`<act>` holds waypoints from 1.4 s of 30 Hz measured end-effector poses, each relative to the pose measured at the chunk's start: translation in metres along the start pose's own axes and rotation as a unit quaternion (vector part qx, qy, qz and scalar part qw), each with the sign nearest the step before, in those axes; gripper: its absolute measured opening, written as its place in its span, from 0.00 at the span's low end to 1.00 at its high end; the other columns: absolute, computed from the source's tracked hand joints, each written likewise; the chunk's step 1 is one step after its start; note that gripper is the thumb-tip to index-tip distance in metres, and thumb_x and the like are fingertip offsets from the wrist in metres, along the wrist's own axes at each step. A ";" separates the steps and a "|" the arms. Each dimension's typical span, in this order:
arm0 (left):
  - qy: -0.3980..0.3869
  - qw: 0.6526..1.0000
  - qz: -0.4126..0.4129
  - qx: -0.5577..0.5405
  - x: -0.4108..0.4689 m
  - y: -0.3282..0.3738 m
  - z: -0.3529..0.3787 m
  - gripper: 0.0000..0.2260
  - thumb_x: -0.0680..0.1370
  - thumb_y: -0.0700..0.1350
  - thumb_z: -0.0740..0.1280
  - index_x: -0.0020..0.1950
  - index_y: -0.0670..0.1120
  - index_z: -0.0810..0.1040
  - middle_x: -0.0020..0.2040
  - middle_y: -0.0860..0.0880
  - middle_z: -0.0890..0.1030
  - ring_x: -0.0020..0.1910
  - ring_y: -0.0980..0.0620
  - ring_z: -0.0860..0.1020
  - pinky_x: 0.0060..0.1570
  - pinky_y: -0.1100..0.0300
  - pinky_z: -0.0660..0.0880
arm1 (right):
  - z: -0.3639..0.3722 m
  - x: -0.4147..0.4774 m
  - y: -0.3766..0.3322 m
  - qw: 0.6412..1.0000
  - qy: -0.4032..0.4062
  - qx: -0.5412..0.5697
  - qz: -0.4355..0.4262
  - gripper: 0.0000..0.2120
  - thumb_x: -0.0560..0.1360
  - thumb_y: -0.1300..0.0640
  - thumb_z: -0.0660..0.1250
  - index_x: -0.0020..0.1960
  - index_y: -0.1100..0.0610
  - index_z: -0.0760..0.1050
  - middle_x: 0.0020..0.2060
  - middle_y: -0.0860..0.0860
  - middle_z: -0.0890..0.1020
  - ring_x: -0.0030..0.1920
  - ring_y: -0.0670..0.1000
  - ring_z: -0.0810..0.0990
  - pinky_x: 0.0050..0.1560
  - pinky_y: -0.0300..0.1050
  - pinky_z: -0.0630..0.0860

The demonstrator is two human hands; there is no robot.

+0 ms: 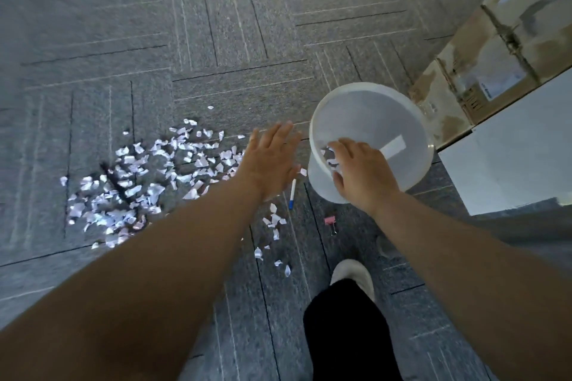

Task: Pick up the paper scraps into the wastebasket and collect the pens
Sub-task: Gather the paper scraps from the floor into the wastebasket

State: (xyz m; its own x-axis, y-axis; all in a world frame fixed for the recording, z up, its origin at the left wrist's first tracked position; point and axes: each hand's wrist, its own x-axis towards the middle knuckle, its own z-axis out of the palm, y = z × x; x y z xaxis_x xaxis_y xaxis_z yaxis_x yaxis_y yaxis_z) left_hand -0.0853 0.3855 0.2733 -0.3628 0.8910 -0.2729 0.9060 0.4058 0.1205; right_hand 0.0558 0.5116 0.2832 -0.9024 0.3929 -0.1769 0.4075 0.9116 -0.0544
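Many paper scraps (130, 185) left of wastebasket (368, 114), my left hand (269, 164) fingers straight, empty, beside it, my right hand (362, 176) fingers curled round some scraps over it.

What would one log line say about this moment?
left hand: open, over carpet | right hand: over wastebasket, paper scraps at its fingers | scrap pile: on carpet | pen: on carpet, untouched

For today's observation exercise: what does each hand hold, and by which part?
Right hand pinches paper scraps between thumb and fingers, over the wastebasket; left hand holds nothing.
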 end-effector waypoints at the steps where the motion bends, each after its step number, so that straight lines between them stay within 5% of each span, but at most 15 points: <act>1: -0.001 1.000 -0.011 0.007 -0.020 -0.006 0.003 0.28 0.80 0.54 0.53 0.76 0.47 0.45 0.77 0.45 0.45 0.76 0.45 0.43 0.72 0.44 0.43 | 0.001 -0.007 -0.014 1.000 0.001 -0.006 -0.026 0.23 0.72 0.58 0.67 0.65 0.61 0.68 0.61 0.62 0.74 0.56 0.65 0.74 0.52 0.58 0.72; 10: 0.053 0.989 -0.135 0.040 -0.211 -0.035 0.027 0.29 0.80 0.56 0.52 0.76 0.48 0.43 0.77 0.47 0.43 0.76 0.45 0.42 0.72 0.46 0.40 | 0.013 -0.085 -0.142 0.992 0.049 -0.012 -0.112 0.24 0.77 0.54 0.60 0.70 0.59 0.60 0.67 0.59 0.68 0.66 0.61 0.66 0.64 0.57 0.64; 15: -0.012 0.986 -0.162 0.022 -0.282 -0.044 0.063 0.28 0.81 0.56 0.50 0.76 0.49 0.41 0.77 0.47 0.41 0.76 0.47 0.40 0.73 0.47 0.39 | 0.025 -0.109 -0.189 0.989 -0.012 -0.020 -0.146 0.26 0.78 0.51 0.57 0.73 0.55 0.54 0.71 0.56 0.62 0.69 0.59 0.62 0.66 0.55 0.61; 27: -0.079 0.976 -0.186 -0.087 -0.254 -0.067 0.209 0.29 0.80 0.55 0.54 0.76 0.49 0.45 0.77 0.47 0.43 0.76 0.48 0.41 0.73 0.51 0.40 | 0.181 -0.082 -0.190 0.986 -0.134 0.065 -0.069 0.30 0.77 0.47 0.58 0.75 0.51 0.48 0.74 0.54 0.58 0.73 0.57 0.56 0.69 0.56 0.59; 36: -0.124 0.973 -0.180 -0.068 -0.183 -0.105 0.275 0.33 0.79 0.60 0.51 0.76 0.49 0.39 0.76 0.47 0.37 0.74 0.45 0.35 0.72 0.46 0.37 | 0.263 -0.039 -0.162 0.981 -0.184 0.058 0.000 0.33 0.79 0.43 0.52 0.75 0.49 0.38 0.76 0.52 0.43 0.75 0.55 0.42 0.74 0.55 0.46; 42: -0.132 0.967 -0.203 -0.073 -0.164 -0.102 0.339 0.37 0.76 0.66 0.50 0.70 0.52 0.28 0.75 0.46 0.33 0.69 0.46 0.27 0.69 0.41 0.35 | 0.326 -0.048 -0.144 0.969 -0.180 0.070 0.155 0.36 0.77 0.39 0.50 0.75 0.52 0.36 0.75 0.57 0.38 0.74 0.59 0.37 0.73 0.60 0.46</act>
State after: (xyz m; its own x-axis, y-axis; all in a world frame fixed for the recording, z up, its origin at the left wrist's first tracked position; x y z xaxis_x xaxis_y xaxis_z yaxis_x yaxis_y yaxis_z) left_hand -0.0441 0.1286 -0.0180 -0.5970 0.5760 -0.5584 0.6526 0.7535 0.0796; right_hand 0.0865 0.3217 -0.0209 -0.6372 0.5542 -0.5355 0.6883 0.7218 -0.0721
